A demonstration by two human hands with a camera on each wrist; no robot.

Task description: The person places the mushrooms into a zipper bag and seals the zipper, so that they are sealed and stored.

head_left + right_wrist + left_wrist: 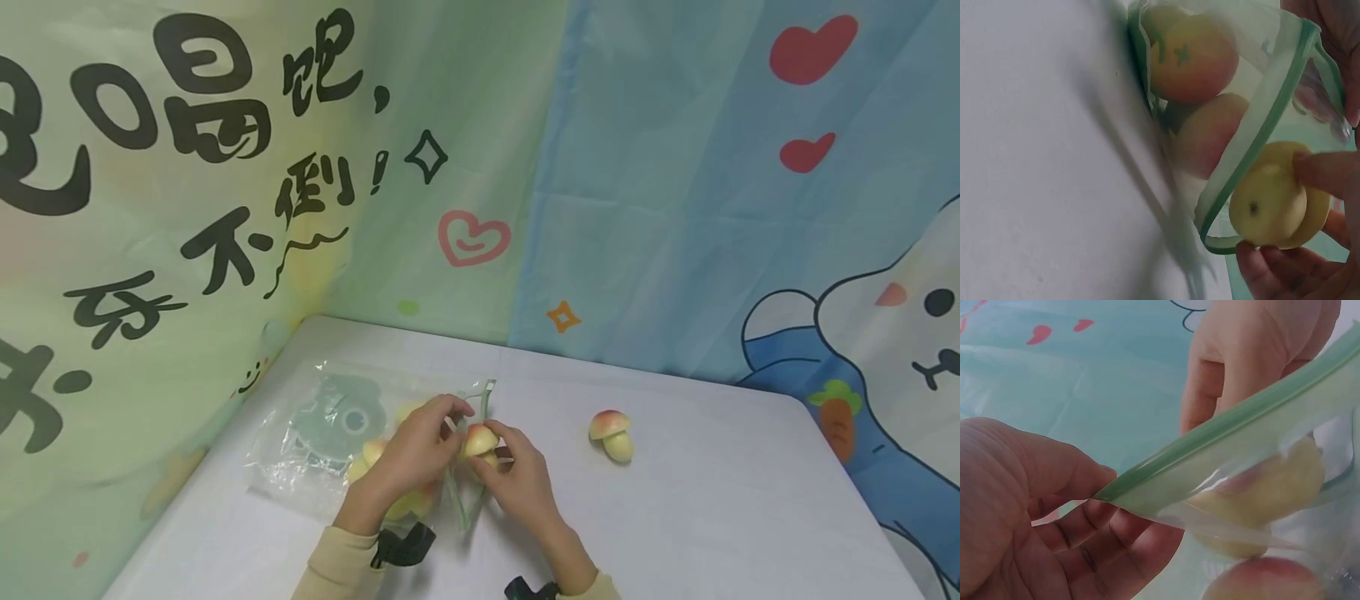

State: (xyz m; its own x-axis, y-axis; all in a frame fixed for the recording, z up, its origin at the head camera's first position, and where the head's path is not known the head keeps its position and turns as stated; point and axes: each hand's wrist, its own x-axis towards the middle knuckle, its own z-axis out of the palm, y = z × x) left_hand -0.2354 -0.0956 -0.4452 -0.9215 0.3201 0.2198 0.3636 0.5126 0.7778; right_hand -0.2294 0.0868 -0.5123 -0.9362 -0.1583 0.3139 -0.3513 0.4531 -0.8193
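A clear zip bag (273, 467) with a green-edged mouth lies on the table, several red-and-yellow toy mushrooms (1194, 59) inside it. My left hand (416, 446) pinches one end of the bag's green edge (1210, 437) between thumb and fingers, and the mouth gapes. At that mouth my right hand (525, 479) grips another toy mushroom (1272, 200), its pale yellow stem facing the right wrist camera. Part of this mushroom's cap is behind my fingers in the head view. Apart from the bag, one more toy mushroom (613, 435) lies on its side to the right.
A white table (720, 500) spreads out under everything. Behind it hangs a printed cloth (645, 208) with hearts, black lettering and a cartoon animal. The bag carries a pale green print (337, 417) on its left part.
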